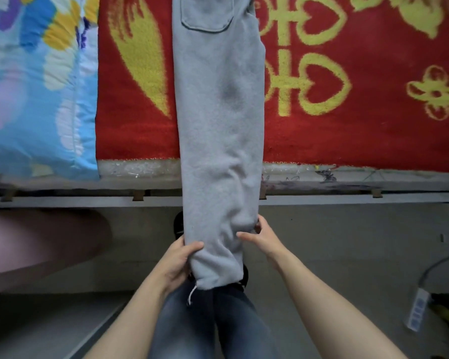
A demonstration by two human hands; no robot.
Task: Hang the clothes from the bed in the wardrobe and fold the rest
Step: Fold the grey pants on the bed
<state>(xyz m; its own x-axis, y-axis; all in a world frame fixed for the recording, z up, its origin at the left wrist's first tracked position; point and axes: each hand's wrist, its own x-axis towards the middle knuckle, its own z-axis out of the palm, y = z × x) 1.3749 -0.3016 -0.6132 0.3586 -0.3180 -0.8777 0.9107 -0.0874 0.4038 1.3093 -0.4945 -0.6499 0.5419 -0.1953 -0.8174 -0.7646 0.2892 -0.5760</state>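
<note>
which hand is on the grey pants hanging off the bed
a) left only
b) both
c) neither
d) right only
b: the left hand grips the left edge of the grey pants near their lower end, and the right hand pinches the right edge a little higher up.
</note>
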